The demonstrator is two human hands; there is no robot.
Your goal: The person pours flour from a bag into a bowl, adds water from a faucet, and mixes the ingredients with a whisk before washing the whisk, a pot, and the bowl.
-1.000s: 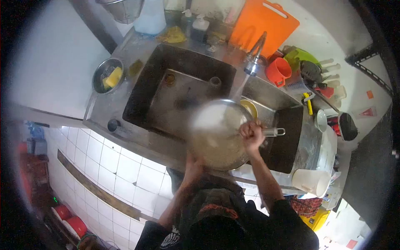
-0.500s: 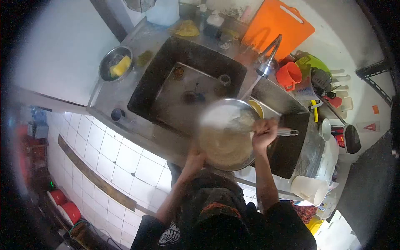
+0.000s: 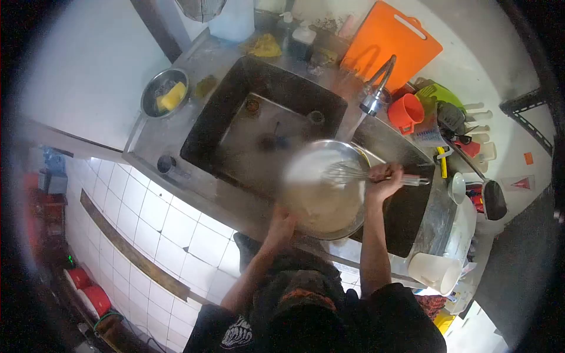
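A wide metal mixing bowl with a pale, cloudy liquid in it sits over the divider and edge of the sinks. My left hand is closed on its lower left rim; the fingertips are partly hidden. In my right hand is the handle of a wire whisk, whose wires lie over the liquid inside the bowl. From the tap a pale stream runs down toward the bowl's far rim. Part of a yellow item shows behind the right side of that rim.
The large sink basin lies left, a smaller dark basin right. A metal bowl with a yellow sponge-like block stands on the left counter. An orange cutting board, red mug and white pitcher stand around the sinks.
My right hand has moved slightly right and up with the whisk, whose wires now show more clearly above the liquid. My left hand stays at the bowl's rim.
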